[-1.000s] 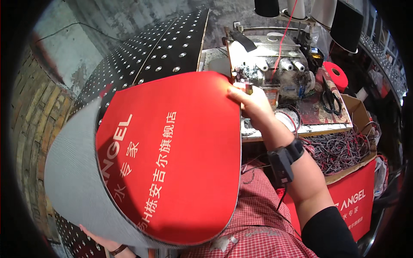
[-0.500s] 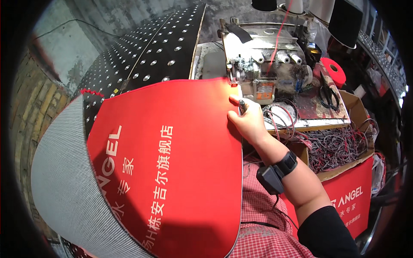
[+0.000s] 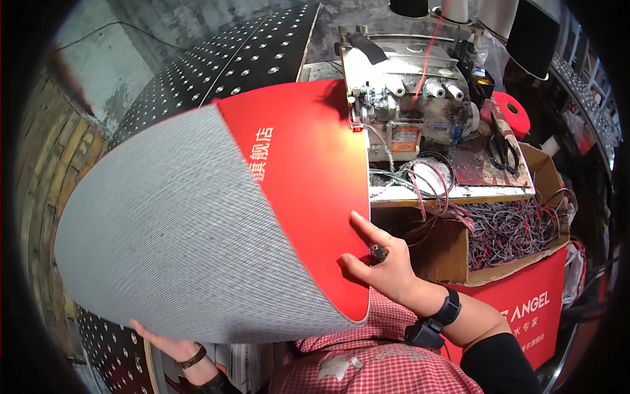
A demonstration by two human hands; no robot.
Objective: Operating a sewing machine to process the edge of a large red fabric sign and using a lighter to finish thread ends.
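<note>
A large red mat (image 3: 315,177) with pale printing lies folded over, and its grey ribbed backing (image 3: 177,230) faces up across the left part. My right hand (image 3: 387,266) rests at the mat's right edge, index finger and thumb apart on the red face. A small dark-ended tool (image 3: 377,253) sticks out of its curled fingers; its kind is hidden. At lower left my left hand (image 3: 167,345) holds the lower edge of the folded mat, most of its fingers hidden. The mat's far edge is at the sewing machine (image 3: 407,98), under its lit needle area.
Black scissors (image 3: 502,150) and a red tape roll (image 3: 510,111) lie right of the machine. A cardboard box (image 3: 545,171) of tangled trimmings (image 3: 512,230) stands below. A studded black board (image 3: 236,72) is at the back left. Another red printed piece (image 3: 525,315) hangs below the box.
My right hand has come down along the mat's right edge, away from the machine. The mat is folded further, with more grey backing up. My left hand has come into view.
</note>
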